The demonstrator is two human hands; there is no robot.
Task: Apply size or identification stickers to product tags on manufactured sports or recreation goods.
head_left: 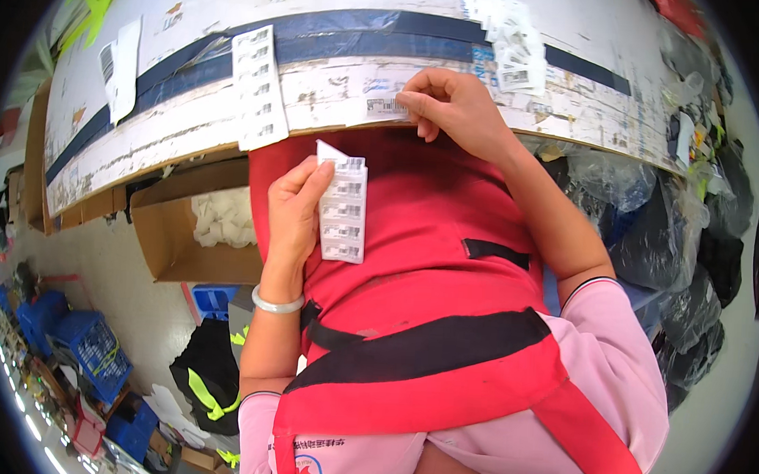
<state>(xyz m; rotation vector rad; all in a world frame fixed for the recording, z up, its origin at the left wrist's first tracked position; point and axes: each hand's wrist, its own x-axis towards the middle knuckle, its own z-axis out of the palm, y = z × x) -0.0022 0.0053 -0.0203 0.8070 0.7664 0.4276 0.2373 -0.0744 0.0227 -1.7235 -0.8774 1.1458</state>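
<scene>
My left hand (298,201) is closed on a folded strip of white barcode labels (343,212), holding it upright in front of my red apron (415,196). A corner of its backing sticks up above the thumb. Over the near edge of the table, my right hand (457,113) pinches the end of a single barcode label (385,108) between thumb and fingertips. Whether that label touches the tabletop, I cannot tell. Left of it, another label strip (261,88) lies flat, reaching the table's edge.
The worn white table (185,38) has dark blue tape (346,36) across it. A pile of labels (511,44) lies at the far right, a white strip (120,69) at the left. Below are a cardboard box (163,236), blue crates (95,352) and dark plastic bags (650,240).
</scene>
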